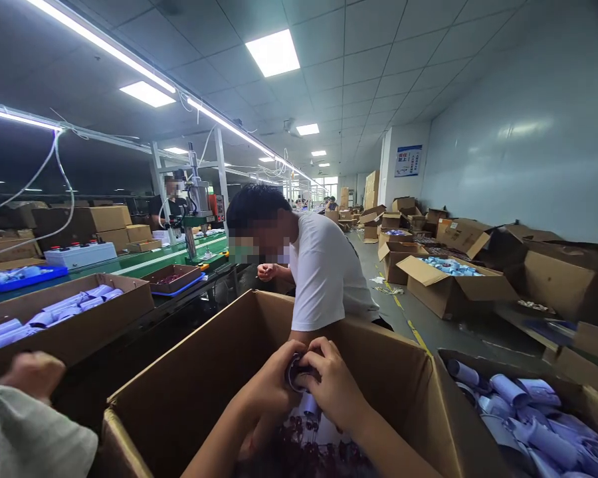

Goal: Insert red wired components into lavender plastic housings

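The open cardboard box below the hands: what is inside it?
Small dark red parts show; the left hand, right hand and another person's arm block part of the view; anything deeper is covered.

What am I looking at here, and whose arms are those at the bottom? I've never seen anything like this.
No robot here: these are one person's left hand and right hand, seen from a camera worn on that person's head. Together they hold a round, hollow part over a large open cardboard box. Inside lie dark-red pieces, too blurred to identify. A co-worker in a white shirt leans over the box, and whitish tubes lie heaped at the right.
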Demonstrator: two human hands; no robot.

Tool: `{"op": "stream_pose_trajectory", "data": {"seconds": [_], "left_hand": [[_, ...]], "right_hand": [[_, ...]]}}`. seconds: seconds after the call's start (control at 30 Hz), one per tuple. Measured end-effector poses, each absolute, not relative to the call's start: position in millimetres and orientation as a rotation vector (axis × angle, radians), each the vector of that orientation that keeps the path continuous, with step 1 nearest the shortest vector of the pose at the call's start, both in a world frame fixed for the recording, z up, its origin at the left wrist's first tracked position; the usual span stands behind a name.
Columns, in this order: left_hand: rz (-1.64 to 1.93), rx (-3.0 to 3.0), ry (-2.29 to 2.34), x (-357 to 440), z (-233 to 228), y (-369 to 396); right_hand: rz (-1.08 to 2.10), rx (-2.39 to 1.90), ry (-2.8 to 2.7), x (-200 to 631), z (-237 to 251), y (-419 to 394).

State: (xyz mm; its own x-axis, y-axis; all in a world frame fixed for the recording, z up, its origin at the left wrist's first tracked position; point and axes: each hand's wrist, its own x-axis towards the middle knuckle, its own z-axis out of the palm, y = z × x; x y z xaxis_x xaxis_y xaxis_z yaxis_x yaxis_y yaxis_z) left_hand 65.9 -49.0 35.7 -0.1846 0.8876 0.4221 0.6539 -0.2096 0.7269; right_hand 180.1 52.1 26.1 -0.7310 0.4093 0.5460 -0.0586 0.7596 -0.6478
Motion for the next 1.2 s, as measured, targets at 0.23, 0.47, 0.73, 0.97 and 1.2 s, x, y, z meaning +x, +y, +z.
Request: {"op": "stream_pose_trajectory", "data": {"seconds": [0.23, 0.47, 0.73, 0.97, 1.2], "left_hand": [[1.416, 1.81, 1.763, 64, 31, -49], [1.285, 1.901, 1.924, 62, 25, -50], [1.32, 2.024, 1.882, 69, 18, -54], [1.259, 2.126, 2.007, 74, 20, -54], [1.26, 2.11, 2.014, 64, 3, -39]], "right_hand": [[0.931, -0.173, -2.25, 181, 26, 53], [0.958, -0.278, -2.09, 177, 21, 51], [1.399, -0.436, -2.042, 173, 14, 47], [1.756, -0.269, -1.864, 168, 13, 47], [1.885, -0.241, -1.78, 159, 7, 59]]}}
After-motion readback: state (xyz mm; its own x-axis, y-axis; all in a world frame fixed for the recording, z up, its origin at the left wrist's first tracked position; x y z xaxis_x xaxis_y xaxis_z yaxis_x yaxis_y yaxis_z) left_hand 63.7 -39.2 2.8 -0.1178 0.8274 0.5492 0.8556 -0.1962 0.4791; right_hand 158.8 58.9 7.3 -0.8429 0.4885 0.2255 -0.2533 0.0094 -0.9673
